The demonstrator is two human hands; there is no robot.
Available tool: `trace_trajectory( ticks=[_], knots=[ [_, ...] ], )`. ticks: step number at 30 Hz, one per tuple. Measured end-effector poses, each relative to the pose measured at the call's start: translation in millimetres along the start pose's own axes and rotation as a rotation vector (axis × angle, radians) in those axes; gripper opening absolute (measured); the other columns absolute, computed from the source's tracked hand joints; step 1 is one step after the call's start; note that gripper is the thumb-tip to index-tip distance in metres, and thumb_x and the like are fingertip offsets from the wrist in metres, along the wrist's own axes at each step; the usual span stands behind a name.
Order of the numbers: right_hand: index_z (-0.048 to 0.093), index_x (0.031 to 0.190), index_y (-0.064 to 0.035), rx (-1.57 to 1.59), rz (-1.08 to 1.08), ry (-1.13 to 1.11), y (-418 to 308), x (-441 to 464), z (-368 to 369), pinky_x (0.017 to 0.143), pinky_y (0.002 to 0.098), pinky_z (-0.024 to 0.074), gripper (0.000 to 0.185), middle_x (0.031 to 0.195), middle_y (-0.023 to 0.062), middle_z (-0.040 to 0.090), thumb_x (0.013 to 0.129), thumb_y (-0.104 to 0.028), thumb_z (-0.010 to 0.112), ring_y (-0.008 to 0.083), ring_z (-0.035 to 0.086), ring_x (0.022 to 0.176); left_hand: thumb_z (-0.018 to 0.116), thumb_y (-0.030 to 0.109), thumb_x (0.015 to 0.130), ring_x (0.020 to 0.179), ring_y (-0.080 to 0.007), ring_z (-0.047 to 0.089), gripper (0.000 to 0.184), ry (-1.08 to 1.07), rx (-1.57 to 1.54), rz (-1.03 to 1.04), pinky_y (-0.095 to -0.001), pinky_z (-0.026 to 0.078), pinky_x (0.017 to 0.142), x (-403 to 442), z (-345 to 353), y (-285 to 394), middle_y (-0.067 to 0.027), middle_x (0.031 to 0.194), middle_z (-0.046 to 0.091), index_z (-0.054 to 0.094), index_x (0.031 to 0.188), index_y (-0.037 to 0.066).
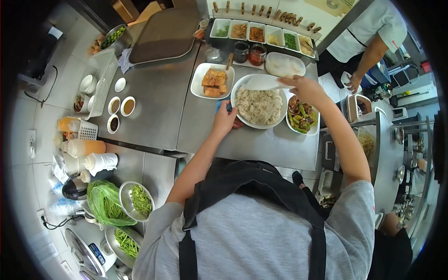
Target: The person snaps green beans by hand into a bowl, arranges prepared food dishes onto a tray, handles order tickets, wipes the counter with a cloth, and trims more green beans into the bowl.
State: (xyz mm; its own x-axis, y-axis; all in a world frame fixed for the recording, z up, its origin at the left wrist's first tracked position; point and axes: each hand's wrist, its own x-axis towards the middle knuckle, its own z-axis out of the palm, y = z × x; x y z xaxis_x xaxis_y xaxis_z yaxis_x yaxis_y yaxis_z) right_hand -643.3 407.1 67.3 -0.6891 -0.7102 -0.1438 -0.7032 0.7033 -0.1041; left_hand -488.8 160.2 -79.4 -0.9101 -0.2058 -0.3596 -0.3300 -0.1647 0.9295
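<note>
A white bowl (261, 126) of cooked rice (259, 106) stands on the steel counter in front of me. My left hand (226, 117) grips its left side, thumb at the rim and fingers partly hidden underneath. Something blue (218, 106) shows beside that hand; its kind is unclear. In my right hand (303, 89), closed round the handle end, is a white rice paddle (263, 83), its flat blade over the far part of the rice. Left of the bowl sits a white dish (198, 87) with golden-brown fried pieces. A white dish (313, 131) of green vegetables and dark glazed pieces lies under my right forearm.
Behind are topping trays (256, 33), jars (257, 55) and a translucent lidded container (285, 64). Sauce cups (127, 106) and a brown tray (164, 35) occupy the left counter. Bowls of greens (140, 199) stand lower left. Another person's hand (355, 82) is at upper right.
</note>
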Motion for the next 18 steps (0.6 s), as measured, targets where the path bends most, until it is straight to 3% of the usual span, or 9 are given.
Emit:
trace_trajectory(
  ticks=[4, 6, 8, 11, 14, 18],
  knots=[
    [0.039, 0.141, -0.0327, 0.088, 0.159, -0.134, 9.7, -39.7, 23.5, 0.072, 0.0433, 0.0494, 0.061, 0.096, 0.0224, 0.061, 0.087, -0.012, 0.058, 0.0357, 0.062, 0.085, 0.048, 0.016, 0.096, 0.061, -0.0261, 0.068, 0.045, 0.029, -0.099, 0.002, -0.0349, 0.058, 0.051, -2.6, 5.0, -7.8, -0.0180, 0.083, 0.064, 0.027, 0.134, 0.003],
    [0.039, 0.143, -0.0257, 0.316, 0.260, -0.034, -4.4, -68.3, 60.1, 0.075, 0.0441, 0.0479, 0.058, 0.091, 0.0283, 0.060, 0.089, -0.013, 0.057, 0.0382, 0.062, 0.085, 0.047, 0.016, 0.096, 0.061, -0.0262, 0.068, 0.045, 0.060, -0.166, -0.004, -0.0345, 0.058, 0.051, -8.8, 11.9, -7.4, -0.0188, 0.086, 0.064, 0.027, 0.135, 0.004],
    [0.039, 0.142, -0.0216, 0.324, 0.339, 0.083, -42.3, -88.9, 77.7, 0.077, 0.0452, 0.0474, 0.056, 0.089, 0.0295, 0.061, 0.089, -0.012, 0.057, 0.0414, 0.061, 0.085, 0.047, 0.016, 0.096, 0.062, -0.0265, 0.068, 0.046, 0.086, -0.204, -0.014, -0.0340, 0.058, 0.051, -20.9, 17.3, -5.0, -0.0195, 0.088, 0.064, 0.025, 0.136, 0.005],
    [0.041, 0.141, -0.0180, 0.434, 0.274, 0.279, -69.7, -109.3, 80.0, 0.078, 0.0460, 0.0472, 0.055, 0.093, 0.0288, 0.061, 0.089, -0.011, 0.057, 0.0424, 0.061, 0.087, 0.047, 0.017, 0.097, 0.063, -0.0272, 0.068, 0.048, 0.099, -0.222, -0.040, -0.0338, 0.058, 0.052, -28.1, 19.1, -5.4, -0.0200, 0.089, 0.064, 0.024, 0.137, 0.005],
    [0.042, 0.140, -0.0137, 0.373, 0.409, 0.113, -91.2, -121.0, 42.8, 0.079, 0.0470, 0.0470, 0.053, 0.096, 0.0280, 0.061, 0.088, -0.010, 0.057, 0.0427, 0.060, 0.089, 0.048, 0.016, 0.096, 0.060, -0.0266, 0.068, 0.050, 0.109, -0.271, -0.074, -0.0333, 0.057, 0.049, -29.8, 20.3, -12.0, -0.0190, 0.085, 0.064, 0.023, 0.138, 0.007],
    [0.043, 0.138, -0.0091, 0.296, 0.379, 0.075, -106.2, -118.6, 44.8, 0.079, 0.0472, 0.0473, 0.052, 0.100, 0.0265, 0.061, 0.088, -0.010, 0.057, 0.0426, 0.060, 0.090, 0.050, 0.016, 0.096, 0.060, -0.0263, 0.068, 0.051, 0.088, -0.282, -0.091, -0.0323, 0.057, 0.049, -32.7, 19.7, -13.5, -0.0172, 0.081, 0.065, 0.022, 0.138, 0.007]
  ],
)
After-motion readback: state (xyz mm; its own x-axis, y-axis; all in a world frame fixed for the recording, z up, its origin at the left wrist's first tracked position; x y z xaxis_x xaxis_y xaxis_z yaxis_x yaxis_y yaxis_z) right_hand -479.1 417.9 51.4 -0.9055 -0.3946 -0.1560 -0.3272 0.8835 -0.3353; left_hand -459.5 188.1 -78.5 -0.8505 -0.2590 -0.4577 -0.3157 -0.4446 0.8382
